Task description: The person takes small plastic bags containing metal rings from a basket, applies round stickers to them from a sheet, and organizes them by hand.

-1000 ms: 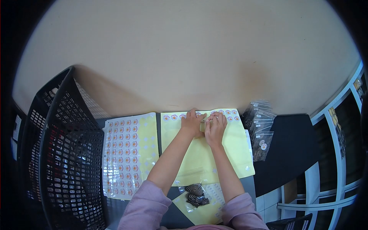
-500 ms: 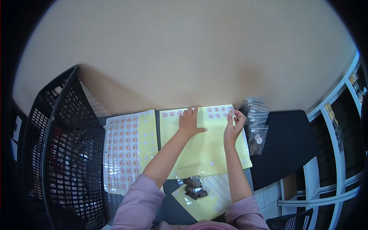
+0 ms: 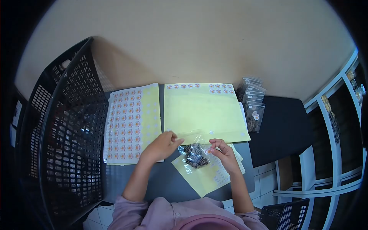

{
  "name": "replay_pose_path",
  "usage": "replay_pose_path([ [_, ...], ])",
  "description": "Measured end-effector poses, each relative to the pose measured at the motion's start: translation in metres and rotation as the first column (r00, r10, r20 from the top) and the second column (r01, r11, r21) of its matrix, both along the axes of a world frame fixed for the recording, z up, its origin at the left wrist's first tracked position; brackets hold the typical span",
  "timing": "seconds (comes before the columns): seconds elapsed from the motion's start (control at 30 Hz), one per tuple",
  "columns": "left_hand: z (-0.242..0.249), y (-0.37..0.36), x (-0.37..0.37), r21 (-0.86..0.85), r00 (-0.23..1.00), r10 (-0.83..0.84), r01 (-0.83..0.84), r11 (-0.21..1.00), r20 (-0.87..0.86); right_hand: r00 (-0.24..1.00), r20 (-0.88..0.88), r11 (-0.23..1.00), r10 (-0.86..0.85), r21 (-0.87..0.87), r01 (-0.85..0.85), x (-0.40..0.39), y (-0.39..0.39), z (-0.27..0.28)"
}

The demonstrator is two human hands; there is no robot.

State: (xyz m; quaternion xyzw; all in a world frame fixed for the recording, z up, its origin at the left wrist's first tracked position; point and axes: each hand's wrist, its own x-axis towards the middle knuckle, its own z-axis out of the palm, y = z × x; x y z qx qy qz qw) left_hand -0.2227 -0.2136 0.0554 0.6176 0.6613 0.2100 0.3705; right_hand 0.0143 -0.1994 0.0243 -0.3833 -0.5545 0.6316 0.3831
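On the worktop (image 3: 153,188), a clear packet (image 3: 196,156) with dark coils is lying over an angled yellow sheet (image 3: 191,182). At its right edge, 1 round sticker (image 3: 208,151) is being pinched by the right hand (image 3: 227,159). The left hand's (image 3: 159,147) fingers are being held curled near the packet; whether film is being gripped cannot be told. Because the film is wrinkling, the sticker could be creased or placed crookedly. Farther, a larger yellow sheet (image 3: 203,111) is lying flat.

- Sticker (image 3: 208,151): small, round, white, orange centre; pinched in your right hand (image 3: 227,158), off its sheet, close by the bag.
- Bag (image 3: 195,155): clear, shiny plastic, dark-and-light spiral-striped pieces inside; lying in front of you between your hands, partly over the slanted yellow sheet (image 3: 193,183). Can't tell if sealed.
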Motion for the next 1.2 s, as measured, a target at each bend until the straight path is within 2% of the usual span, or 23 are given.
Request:
replay_pose_path([
  [0.03,-0.002,-0.01,0.0,-0.084,1.0,0.0,0.002,0.996,0.03,1.0,-0.001,1.0,0.005,0.004,-0.005,-0.003,0.0,-0.003],
  [0.07,-0.011,-0.018,0.001,-0.08,1.0,0.004,-0.002,0.997,0.027,1.0,0.01,1.0,-0.011,0.008,0.011,-0.007,0.002,-0.008],
  [0.13,-0.03,-0.022,0.005,0.036,0.999,0.04,-0.039,0.999,-0.014,1.0,0.019,1.0,-0.023,0.021,0.022,-0.015,0.004,-0.009],
  [0.17,-0.03,-0.024,0.008,0.041,0.999,0.043,-0.043,0.998,-0.015,1.0,-0.025,1.0,0.0,-0.02,0.0,-0.019,0.005,-0.008],
  [0.27,-0.028,-0.029,0.021,0.034,0.989,0.111,-0.115,0.993,0.093,0.997,-0.077,0.997,0.012,-0.074,-0.017,-0.023,0.004,-0.016],
  [0.33,-0.028,-0.031,0.025,0.11,0.93,0.155,-0.201,0.973,0.335,0.996,-0.085,0.996,0.004,-0.087,-0.011,-0.024,0.004,-0.017],
  [0.37,-0.028,-0.031,0.027,0.138,0.878,0.163,-0.249,0.959,0.449,0.992,-0.119,0.988,-0.044,-0.152,0.026,-0.023,0.004,-0.016],
  [0.4,-0.032,-0.03,0.03,0.138,0.879,0.163,-0.249,0.959,0.449,0.984,-0.149,0.974,-0.095,-0.218,0.061,-0.023,0.003,-0.015],
  [0.43,-0.041,-0.029,0.033,0.122,0.718,0.142,-0.303,0.945,0.681,0.984,-0.149,0.974,-0.096,-0.219,0.062,-0.024,0.002,-0.011],
  [0.47,-0.046,-0.029,0.036,0.09,0.501,0.105,-0.35,0.932,0.859,0.931,-0.332,0.949,-0.153,-0.312,0.044,-0.025,0.001,-0.006],
  [0.5,-0.046,-0.03,0.038,0.091,0.5,0.104,-0.349,0.933,0.86,0.84,-0.496,0.919,-0.22,-0.395,0.008,-0.025,0.0,-0.004],
  [0.57,-0.044,-0.032,0.042,0.188,0.571,-0.071,-0.149,0.971,0.818,0.809,-0.545,0.925,-0.221,-0.38,-0.004,-0.03,-0.002,-0.002],
  [0.6,-0.036,-0.034,0.042,0.089,0.536,-0.021,-0.101,0.991,0.844,0.782,-0.577,0.928,-0.236,-0.373,0.004,-0.034,-0.006,0.003],
  [0.67,-0.036,-0.034,0.044,0.064,0.552,0.016,-0.126,0.99,0.834,0.751,-0.611,0.931,-0.251,-0.364,0.016,-0.04,-0.011,0.011],
  [0.73,-0.036,-0.034,0.042,0.04,0.568,0.053,-0.149,0.988,0.822,0.88,-0.41,0.969,-0.241,-0.043,0.245,-0.044,-0.014,0.017],
  [0.77,-0.037,-0.035,0.04,0.036,0.554,0.041,-0.128,0.991,0.831,0.879,-0.411,0.968,-0.243,-0.042,0.248,-0.044,-0.016,0.022],
  [0.83,-0.038,-0.037,0.038,0.034,0.539,0.027,-0.102,0.994,0.842,0.943,-0.139,0.871,-0.303,0.362,0.333,-0.042,-0.018,0.032],
  [0.9,-0.037,-0.038,0.04,0.164,0.561,-0.068,-0.123,0.979,0.825,0.94,-0.17,0.882,-0.297,0.328,0.338,-0.039,-0.021,0.037],
  [1.0,-0.031,-0.041,0.046,0.142,0.509,-0.027,-0.189,0.972,0.861,0.923,-0.191,0.878,-0.333,0.295,0.378,-0.039,-0.024,0.042],
  [1.07,-0.026,-0.043,0.045,0.148,0.508,-0.038,-0.178,0.973,0.861,0.943,0.05,0.847,-0.329,0.458,0.271,-0.041,-0.028,0.041],
  [1.1,-0.025,-0.044,0.045,0.155,0.51,-0.05,-0.166,0.974,0.859,0.942,0.052,0.846,-0.331,0.458,0.272,-0.042,-0.029,0.042],
  [1.17,-0.026,-0.044,0.045,0.148,0.513,-0.046,-0.159,0.976,0.857,0.894,0.206,0.779,-0.397,0.59,0.21,-0.047,-0.032,0.044],
  [1.2,-0.027,-0.045,0.045,0.141,0.517,-0.042,-0.155,0.978,0.855,0.894,0.208,0.78,-0.397,0.589,0.21,-0.049,-0.033,0.045],
])
